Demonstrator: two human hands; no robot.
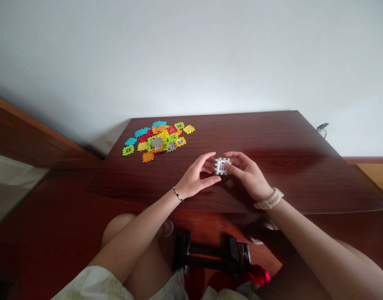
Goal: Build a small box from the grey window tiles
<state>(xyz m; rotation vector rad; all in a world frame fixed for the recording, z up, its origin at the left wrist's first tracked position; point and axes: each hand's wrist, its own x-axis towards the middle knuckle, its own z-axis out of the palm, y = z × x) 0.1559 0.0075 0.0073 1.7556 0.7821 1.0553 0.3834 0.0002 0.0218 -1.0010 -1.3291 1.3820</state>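
Observation:
A small grey-and-white interlocking tile (222, 165) with a window-like grid and notched edges is held up over the dark wooden table. My right hand (246, 175) grips it from the right, thumb on its face and fingers along the top and behind. At its left side is my left hand (198, 175), thumb and index finger spread around the tile. Whether the left fingertips touch it, I cannot tell.
Several coloured interlocking tiles (160, 137) lie in a loose pile at the table's back left. The wooden table (266, 133) stands against a white wall (191, 58). A black cable (322, 128) shows past its right edge. Below the near edge is a black device (210, 254).

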